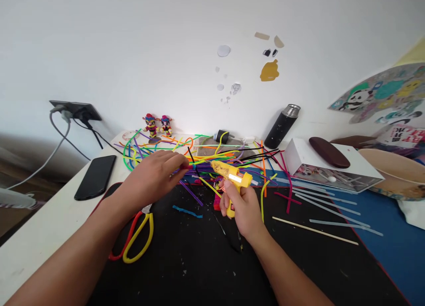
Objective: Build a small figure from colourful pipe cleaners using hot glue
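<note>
My right hand (241, 205) is wrapped round the grip of a yellow hot glue gun (234, 177), its nozzle pointing left. Facing that nozzle, my left hand (162, 171) pinches a small pink and blue fuzzy piece (192, 166), perhaps pipe cleaner; the fingers hide part of it. A small gap separates the nozzle from the piece. Behind both hands spreads a pile of colourful pipe cleaners (219, 156). Below the left hand, a short blue pipe cleaner (187, 212) rests on the black mat (172, 262). Scissors (139, 237) with red and yellow handles lie partly under my left forearm.
A phone (95, 177) lies at the left. Two small figures (158, 125) and a black thermos (282, 127) stand by the wall. Clear glue sticks (332, 204) and a wooden stick (315, 231) lie at the right, near a white box (332, 160) and a bowl (393, 171).
</note>
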Action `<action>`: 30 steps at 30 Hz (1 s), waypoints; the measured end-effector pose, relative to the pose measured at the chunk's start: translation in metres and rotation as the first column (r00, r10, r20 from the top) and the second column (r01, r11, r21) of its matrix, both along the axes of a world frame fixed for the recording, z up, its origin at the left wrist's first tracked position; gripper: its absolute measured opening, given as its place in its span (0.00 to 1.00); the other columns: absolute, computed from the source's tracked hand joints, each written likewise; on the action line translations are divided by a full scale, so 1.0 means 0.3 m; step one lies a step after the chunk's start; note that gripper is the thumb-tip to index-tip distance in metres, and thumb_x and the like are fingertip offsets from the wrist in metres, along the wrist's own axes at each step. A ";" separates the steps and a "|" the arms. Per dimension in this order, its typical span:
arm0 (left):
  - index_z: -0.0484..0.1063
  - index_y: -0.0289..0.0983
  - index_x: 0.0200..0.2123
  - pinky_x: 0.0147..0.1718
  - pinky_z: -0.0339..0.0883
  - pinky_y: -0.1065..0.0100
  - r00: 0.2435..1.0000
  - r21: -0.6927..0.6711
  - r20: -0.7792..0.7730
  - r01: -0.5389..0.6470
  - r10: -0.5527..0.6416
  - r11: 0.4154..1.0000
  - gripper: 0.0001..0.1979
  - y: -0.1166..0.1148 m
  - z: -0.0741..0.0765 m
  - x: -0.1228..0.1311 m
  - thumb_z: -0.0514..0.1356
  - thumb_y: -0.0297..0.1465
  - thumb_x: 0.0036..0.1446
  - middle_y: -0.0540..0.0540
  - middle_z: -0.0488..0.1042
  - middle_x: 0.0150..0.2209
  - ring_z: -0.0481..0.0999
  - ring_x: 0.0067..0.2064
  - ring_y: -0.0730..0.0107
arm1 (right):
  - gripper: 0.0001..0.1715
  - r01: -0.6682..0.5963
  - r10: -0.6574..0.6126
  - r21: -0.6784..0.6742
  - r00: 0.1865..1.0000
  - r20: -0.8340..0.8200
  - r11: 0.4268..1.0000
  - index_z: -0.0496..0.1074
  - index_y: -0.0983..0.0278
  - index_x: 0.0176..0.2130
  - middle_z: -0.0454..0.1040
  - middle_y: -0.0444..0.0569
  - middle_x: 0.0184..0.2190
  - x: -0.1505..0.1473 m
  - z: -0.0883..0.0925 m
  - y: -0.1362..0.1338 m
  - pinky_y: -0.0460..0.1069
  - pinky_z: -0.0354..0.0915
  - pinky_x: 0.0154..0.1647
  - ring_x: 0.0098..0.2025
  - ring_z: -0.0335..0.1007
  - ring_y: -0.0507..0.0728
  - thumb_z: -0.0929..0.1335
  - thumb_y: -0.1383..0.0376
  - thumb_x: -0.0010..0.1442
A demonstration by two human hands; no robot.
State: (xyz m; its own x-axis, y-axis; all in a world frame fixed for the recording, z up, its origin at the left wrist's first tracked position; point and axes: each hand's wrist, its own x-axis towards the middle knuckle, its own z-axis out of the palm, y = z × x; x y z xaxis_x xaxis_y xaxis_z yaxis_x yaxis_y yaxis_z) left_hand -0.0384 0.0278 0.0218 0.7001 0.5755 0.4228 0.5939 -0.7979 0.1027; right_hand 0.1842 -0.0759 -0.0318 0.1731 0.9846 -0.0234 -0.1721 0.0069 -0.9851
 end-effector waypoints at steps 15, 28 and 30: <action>0.73 0.37 0.41 0.39 0.71 0.59 0.993 0.207 -0.058 0.112 -0.102 0.972 0.11 -0.023 0.017 0.007 0.54 0.33 0.76 0.42 0.81 0.37 0.81 0.37 0.58 | 0.37 -0.007 0.010 -0.017 0.988 0.157 1.000 0.64 0.60 0.20 0.65 0.42 0.14 -0.013 -0.018 -0.016 0.47 0.62 0.21 0.16 0.64 0.51 0.68 0.36 0.64; 0.73 0.37 0.40 0.39 0.71 0.59 0.987 0.250 -0.096 0.150 -0.130 0.956 0.12 -0.040 0.032 0.019 0.53 0.32 0.77 0.44 0.80 0.35 0.80 0.37 0.59 | 0.36 -0.004 0.010 -0.031 0.981 0.195 1.000 0.63 0.59 0.20 0.63 0.41 0.12 -0.016 -0.010 -0.015 0.47 0.60 0.20 0.15 0.63 0.51 0.67 0.37 0.64; 0.73 0.37 0.40 0.39 0.71 0.59 0.986 0.253 -0.101 0.155 -0.133 0.955 0.13 -0.041 0.034 0.019 0.52 0.32 0.77 0.44 0.80 0.34 0.79 0.36 0.59 | 0.36 -0.001 0.008 -0.039 0.980 0.197 0.999 0.63 0.59 0.20 0.63 0.41 0.12 -0.013 -0.007 -0.014 0.47 0.60 0.20 0.15 0.63 0.51 0.67 0.37 0.64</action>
State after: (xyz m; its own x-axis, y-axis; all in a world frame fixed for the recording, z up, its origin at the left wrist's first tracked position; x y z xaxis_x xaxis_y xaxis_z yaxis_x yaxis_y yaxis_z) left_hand -0.0328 0.0154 0.0320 0.8057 0.3445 0.4818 0.4685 -0.8684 -0.1626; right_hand 0.1802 -0.0801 -0.0340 0.1734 0.9845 -0.0269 0.0252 -0.0318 -0.9992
